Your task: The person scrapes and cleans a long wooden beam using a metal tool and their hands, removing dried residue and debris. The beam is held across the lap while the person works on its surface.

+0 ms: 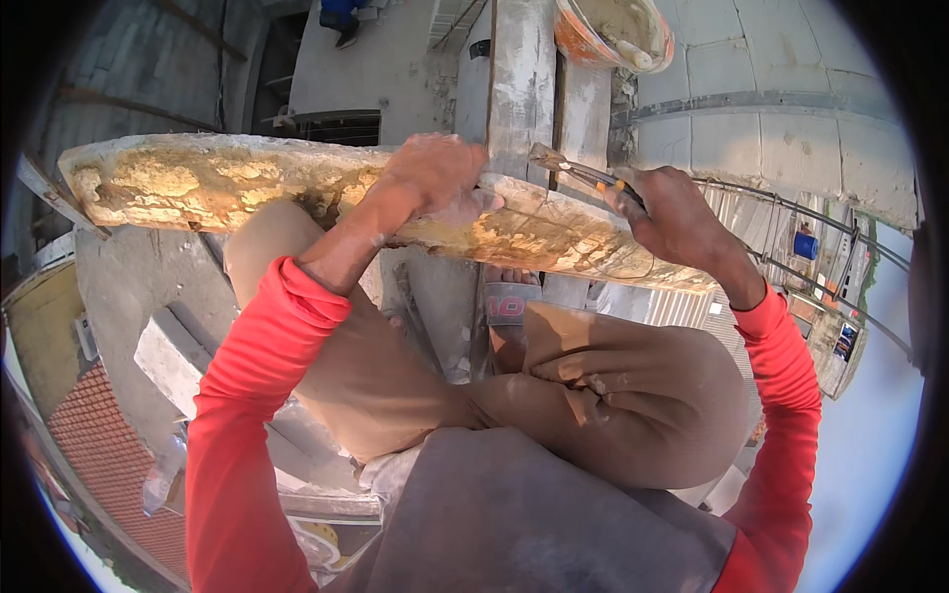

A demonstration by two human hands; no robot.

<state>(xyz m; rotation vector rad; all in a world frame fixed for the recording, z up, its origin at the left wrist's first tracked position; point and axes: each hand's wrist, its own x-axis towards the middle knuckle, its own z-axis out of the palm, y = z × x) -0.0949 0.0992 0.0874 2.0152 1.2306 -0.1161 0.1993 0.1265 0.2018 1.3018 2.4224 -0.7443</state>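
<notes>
A long, rough wooden board [217, 188], crusted with yellowish flakes, lies crosswise over my knees. My left hand [440, 178] is closed over its upper edge near the middle, thumb on the near face. In my right hand [677, 212] is a pair of pincers [603, 181] with black and yellow handles. Their metal head points left, just above the board's far edge, to the right of my left hand. Whether the jaws grip anything is too small to tell.
Beyond the board, upright planks [522, 79] run away from me beside an orange bucket [593, 35] with a whitish inside. Metal bars [820, 217] pass at the right, over rooftops far below. A pale block [168, 361] and a plastic bottle [164, 474] are at the left.
</notes>
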